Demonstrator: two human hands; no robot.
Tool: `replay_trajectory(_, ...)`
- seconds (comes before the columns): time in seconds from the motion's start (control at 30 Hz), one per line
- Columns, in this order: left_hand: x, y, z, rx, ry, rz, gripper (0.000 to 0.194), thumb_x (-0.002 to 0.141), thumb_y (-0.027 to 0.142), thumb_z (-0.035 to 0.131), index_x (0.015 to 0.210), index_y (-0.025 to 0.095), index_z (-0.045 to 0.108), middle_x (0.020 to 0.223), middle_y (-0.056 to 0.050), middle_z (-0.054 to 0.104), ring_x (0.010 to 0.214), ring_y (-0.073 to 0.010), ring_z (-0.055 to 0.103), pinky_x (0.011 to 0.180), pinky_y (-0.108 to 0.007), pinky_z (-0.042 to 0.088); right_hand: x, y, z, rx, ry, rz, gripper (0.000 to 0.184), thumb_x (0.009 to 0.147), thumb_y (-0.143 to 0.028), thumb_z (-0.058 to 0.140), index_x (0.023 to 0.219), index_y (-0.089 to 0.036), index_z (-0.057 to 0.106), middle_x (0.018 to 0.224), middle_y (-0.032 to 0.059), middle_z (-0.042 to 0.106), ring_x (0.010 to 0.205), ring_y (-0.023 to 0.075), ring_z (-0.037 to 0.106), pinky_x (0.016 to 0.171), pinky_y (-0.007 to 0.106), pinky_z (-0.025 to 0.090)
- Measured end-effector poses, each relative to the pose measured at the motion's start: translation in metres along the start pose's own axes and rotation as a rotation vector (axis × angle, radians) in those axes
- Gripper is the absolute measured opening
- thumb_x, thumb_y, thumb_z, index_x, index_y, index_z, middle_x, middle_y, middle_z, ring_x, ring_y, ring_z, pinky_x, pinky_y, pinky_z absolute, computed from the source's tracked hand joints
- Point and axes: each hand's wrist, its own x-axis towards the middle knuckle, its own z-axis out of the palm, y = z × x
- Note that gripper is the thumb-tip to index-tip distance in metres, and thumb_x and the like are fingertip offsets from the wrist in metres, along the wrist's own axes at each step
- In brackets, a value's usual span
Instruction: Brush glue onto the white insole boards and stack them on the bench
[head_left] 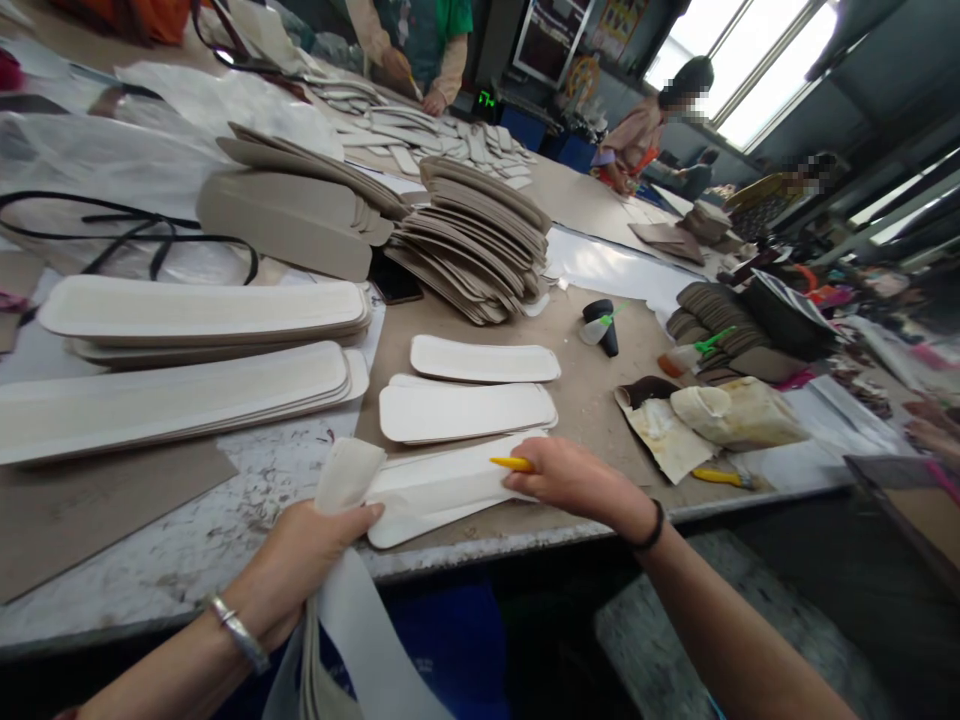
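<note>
My left hand [315, 545] is closed around a bundle of long white strips [375, 640], which hang below the table edge, their top end bent over above my thumb. In my right hand [570, 478] is a yellow handle [511, 464] with a tapered tip; its other end is hidden by my fingers. That hand rests on a white rounded panel [442, 495] at the table's front, and my left thumb is at the panel's left end. Just behind lie two small stacks of similar panels, a middle one [465, 412] and a farther one [484, 360].
Longer white panels [172, 400] are stacked at left. Brown panels [480, 240] form a tall pile behind. A black cup-like object [600, 325], a bottle with a green nozzle [682, 358], stained rolled material [739, 410] and a yellow-handled brush [720, 478] lie right. Other people work farther back.
</note>
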Motion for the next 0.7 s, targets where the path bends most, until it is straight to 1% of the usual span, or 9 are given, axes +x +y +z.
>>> replay_trajectory(0.07, 0.002, -0.002, -0.002, 0.037, -0.001, -0.015, 0.022, 0.057, 0.031, 0.081, 0.069, 0.014, 0.072, 0.063, -0.01, 0.073, 0.051, -0.0263, 0.065, 0.044, -0.03, 0.049, -0.01, 0.027, 0.003, 0.1, 0.073, 0.08, 0.02, 0.089, -0.029, 0.053, 0.087, -0.015, 0.067, 0.084, 0.0064, 0.068, 0.075, 0.0177, 0.061, 0.065, 0.025, 0.038)
replay_trajectory(0.1, 0.002, -0.003, -0.002, 0.062, -0.005, -0.021, 0.024, 0.058, 0.033, 0.08, 0.07, 0.015, 0.072, 0.065, -0.01, 0.073, 0.053, -0.0272, 0.066, 0.045, -0.03, 0.05, -0.013, 0.037, 0.005, 0.129, 0.111, 0.11, 0.02, 0.09, -0.028, 0.052, 0.089, -0.015, 0.066, 0.086, 0.0061, 0.068, 0.076, 0.0175, 0.06, 0.066, 0.025, 0.039)
replay_trajectory(0.17, 0.001, -0.003, -0.002, 0.102, -0.008, -0.014, 0.027, 0.058, 0.037, 0.08, 0.072, 0.015, 0.072, 0.065, -0.009, 0.074, 0.053, -0.0277, 0.066, 0.044, -0.03, 0.05, -0.013, 0.047, 0.011, 0.136, 0.174, 0.16, 0.02, 0.091, -0.028, 0.05, 0.092, -0.014, 0.066, 0.089, 0.0067, 0.067, 0.081, 0.0188, 0.061, 0.07, 0.025, 0.039)
replay_trajectory(0.23, -0.002, -0.001, 0.0, 0.127, -0.012, 0.006, 0.028, 0.061, 0.038, 0.078, 0.074, 0.014, 0.071, 0.063, -0.008, 0.073, 0.053, -0.0266, 0.066, 0.045, -0.029, 0.05, -0.009, 0.047, 0.016, 0.101, 0.189, 0.198, 0.021, 0.092, -0.028, 0.049, 0.095, -0.015, 0.065, 0.093, 0.0077, 0.068, 0.086, 0.0206, 0.062, 0.072, 0.026, 0.039)
replay_trajectory(0.37, -0.007, 0.003, 0.003, 0.139, -0.009, 0.001, 0.022, 0.067, 0.031, 0.073, 0.076, 0.012, 0.069, 0.057, -0.003, 0.072, 0.056, -0.0254, 0.068, 0.049, -0.026, 0.05, 0.001, 0.04, 0.02, 0.007, 0.142, 0.276, 0.023, 0.092, -0.031, 0.049, 0.1, -0.017, 0.065, 0.099, 0.01, 0.07, 0.093, 0.0238, 0.063, 0.072, 0.028, 0.041)
replay_trajectory(0.47, -0.005, 0.002, 0.003, 0.213, 0.013, -0.033, 0.028, 0.068, 0.033, 0.074, 0.083, 0.01, 0.069, 0.053, -0.003, 0.071, 0.054, -0.026, 0.067, 0.046, -0.026, 0.048, 0.005, 0.038, 0.019, -0.026, 0.123, 0.284, 0.023, 0.091, -0.032, 0.05, 0.099, -0.018, 0.065, 0.101, 0.0104, 0.07, 0.095, 0.0246, 0.064, 0.073, 0.029, 0.042)
replay_trajectory(0.53, -0.002, 0.001, 0.003, 0.243, 0.022, -0.051, 0.03, 0.068, 0.035, 0.074, 0.085, 0.011, 0.069, 0.053, -0.003, 0.072, 0.054, -0.0272, 0.068, 0.046, -0.027, 0.047, 0.007, 0.039, 0.019, -0.033, 0.116, 0.278, 0.023, 0.091, -0.032, 0.05, 0.099, -0.018, 0.066, 0.101, 0.0105, 0.07, 0.096, 0.0248, 0.064, 0.074, 0.03, 0.042)
replay_trajectory(0.63, -0.001, 0.002, 0.003, 0.29, 0.05, -0.053, 0.028, 0.067, 0.037, 0.076, 0.077, 0.013, 0.069, 0.051, -0.003, 0.071, 0.053, -0.0276, 0.068, 0.047, -0.027, 0.048, 0.008, 0.04, 0.019, -0.04, 0.106, 0.277, 0.024, 0.09, -0.033, 0.051, 0.099, -0.017, 0.066, 0.102, 0.0113, 0.07, 0.097, 0.026, 0.064, 0.075, 0.031, 0.043)
replay_trajectory(0.7, -0.003, 0.006, 0.005, 0.33, 0.071, -0.039, 0.024, 0.066, 0.036, 0.077, 0.07, 0.014, 0.068, 0.048, -0.003, 0.07, 0.051, -0.0264, 0.067, 0.046, -0.026, 0.047, 0.009, 0.041, 0.018, -0.042, 0.102, 0.269, 0.024, 0.091, -0.033, 0.051, 0.1, -0.017, 0.066, 0.102, 0.0117, 0.07, 0.098, 0.0268, 0.064, 0.076, 0.032, 0.044)
